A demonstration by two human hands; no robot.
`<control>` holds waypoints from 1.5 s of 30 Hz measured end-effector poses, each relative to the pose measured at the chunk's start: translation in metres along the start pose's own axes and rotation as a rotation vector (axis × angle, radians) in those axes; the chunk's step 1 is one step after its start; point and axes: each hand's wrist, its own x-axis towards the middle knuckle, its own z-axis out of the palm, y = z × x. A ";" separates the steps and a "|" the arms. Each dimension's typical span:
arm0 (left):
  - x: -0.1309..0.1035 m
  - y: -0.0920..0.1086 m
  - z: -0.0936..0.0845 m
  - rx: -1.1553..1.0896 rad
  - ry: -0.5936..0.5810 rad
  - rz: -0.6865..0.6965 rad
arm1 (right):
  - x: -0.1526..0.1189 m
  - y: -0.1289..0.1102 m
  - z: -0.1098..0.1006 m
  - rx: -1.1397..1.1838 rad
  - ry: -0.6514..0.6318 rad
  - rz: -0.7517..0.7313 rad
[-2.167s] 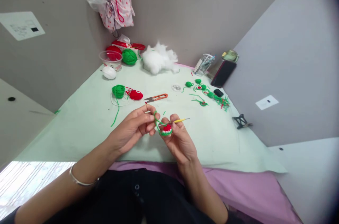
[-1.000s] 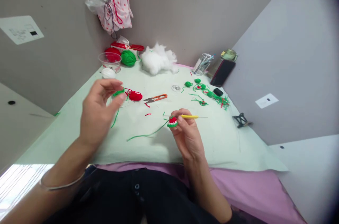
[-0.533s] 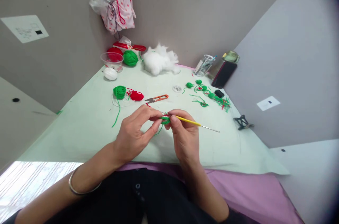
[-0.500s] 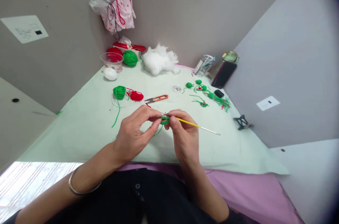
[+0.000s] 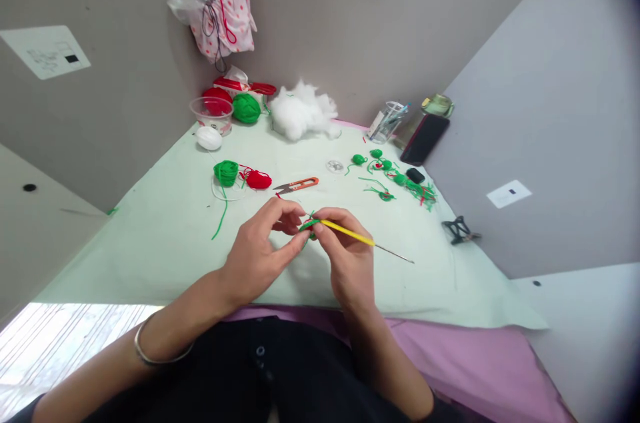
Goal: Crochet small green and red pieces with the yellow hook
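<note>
Between my two hands is a small green crochet piece [image 5: 311,224] with some red in it. The thumb of my left hand [image 5: 254,253] presses its left edge, and the fingers curl above it. My right hand [image 5: 350,256] pinches the piece's right side and also holds a yellow-handled crochet hook [image 5: 347,231], whose metal tip points right, away from the work. Beyond my hands lie orange thread snips [image 5: 299,186]. A small green yarn ball [image 5: 227,173] and a small red yarn ball [image 5: 258,179] sit to the left.
White stuffing [image 5: 303,111] is heaped at the back, beside a large green yarn ball [image 5: 247,108] and a clear tub [image 5: 211,118]. Small green crochet balls [image 5: 387,165] and yarn scraps [image 5: 421,192] lie right, near a phone [image 5: 425,139] and a clear cup [image 5: 386,123].
My left fingers have lifted and curled back off the crochet piece, while the thumb stays on it. The piece has tilted. The hook has turned slightly, its tip a little lower.
</note>
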 end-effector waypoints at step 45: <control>-0.001 0.009 -0.002 -0.385 -0.003 -0.184 | -0.007 -0.008 0.000 -0.213 -0.042 -0.141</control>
